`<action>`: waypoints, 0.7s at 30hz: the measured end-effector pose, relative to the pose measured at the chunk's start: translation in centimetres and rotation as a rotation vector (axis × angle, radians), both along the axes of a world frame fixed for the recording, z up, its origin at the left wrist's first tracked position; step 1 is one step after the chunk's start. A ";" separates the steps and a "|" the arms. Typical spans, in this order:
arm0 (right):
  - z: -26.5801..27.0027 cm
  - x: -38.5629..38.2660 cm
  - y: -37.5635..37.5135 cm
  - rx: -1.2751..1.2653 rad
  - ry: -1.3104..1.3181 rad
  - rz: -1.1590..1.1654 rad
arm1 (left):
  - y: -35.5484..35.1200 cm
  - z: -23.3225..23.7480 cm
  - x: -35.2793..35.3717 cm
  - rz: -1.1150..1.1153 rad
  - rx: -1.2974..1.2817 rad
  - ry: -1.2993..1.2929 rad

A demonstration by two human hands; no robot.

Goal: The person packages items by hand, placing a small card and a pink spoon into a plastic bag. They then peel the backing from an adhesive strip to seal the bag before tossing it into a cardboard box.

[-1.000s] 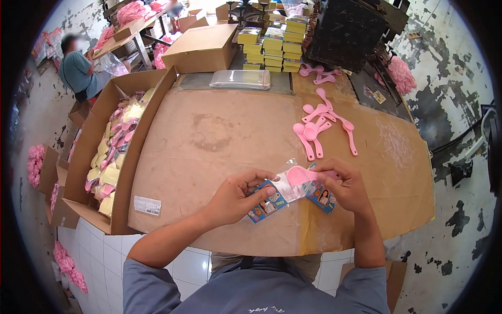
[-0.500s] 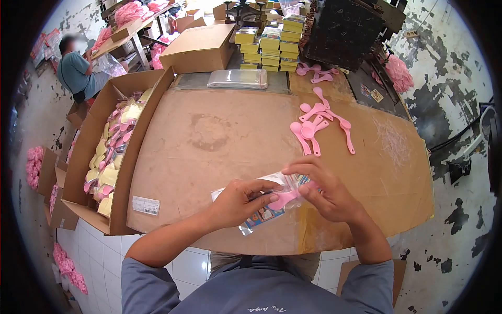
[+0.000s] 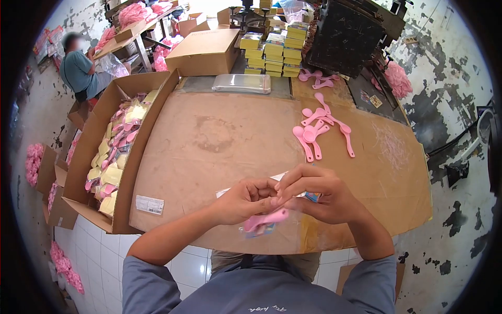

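A pink spoon (image 3: 266, 220) hangs beneath my fingers, blurred, with a colourful printed card (image 3: 269, 228) behind it; both seem to be inside a clear plastic bag. My left hand (image 3: 247, 200) is closed, thumb and fingers pinching the bag's upper part. Fingertips of my right hand (image 3: 320, 192) meet the left ones there, also closed on the bag. Part of another printed packet (image 3: 314, 196) shows behind the right fingers. The bag's edge is mostly hidden by my hands. Several loose pink spoons (image 3: 309, 134) lie in a pile beyond my right hand.
On the left stands a long carton (image 3: 137, 157) filled with bagged spoons and cards. A stack of clear bags (image 3: 241, 83) lies at the back, near a closed carton (image 3: 204, 49) and stacked cards (image 3: 274, 49). A black machine (image 3: 342, 36) stands back right. A seated person (image 3: 78, 70) is far left.
The spoon has swung down and left, below my fingers, with the card. My right hand has moved in against the left one, and its fingers have closed on the bag.
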State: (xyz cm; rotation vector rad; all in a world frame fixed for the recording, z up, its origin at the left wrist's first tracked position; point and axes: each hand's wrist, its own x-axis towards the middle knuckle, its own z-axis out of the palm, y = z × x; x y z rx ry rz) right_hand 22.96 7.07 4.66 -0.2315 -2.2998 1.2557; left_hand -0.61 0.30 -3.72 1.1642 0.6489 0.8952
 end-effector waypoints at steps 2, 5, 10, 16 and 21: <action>2.3 -0.5 -0.6 0.241 0.065 -0.163 | -0.5 0.5 1.0 0.183 0.236 0.005; 5.5 -0.1 -1.6 0.477 -0.036 -0.249 | -0.6 2.3 0.2 0.293 0.392 0.223; 5.4 -0.3 -2.0 0.425 -0.104 -0.389 | -1.2 3.3 0.4 0.293 0.662 0.313; 4.2 -1.3 -2.2 0.357 -0.062 -0.400 | -1.0 3.3 1.2 0.389 0.706 0.394; 2.7 -2.4 -1.8 0.573 0.087 -0.568 | -1.0 3.4 1.5 0.454 0.548 0.256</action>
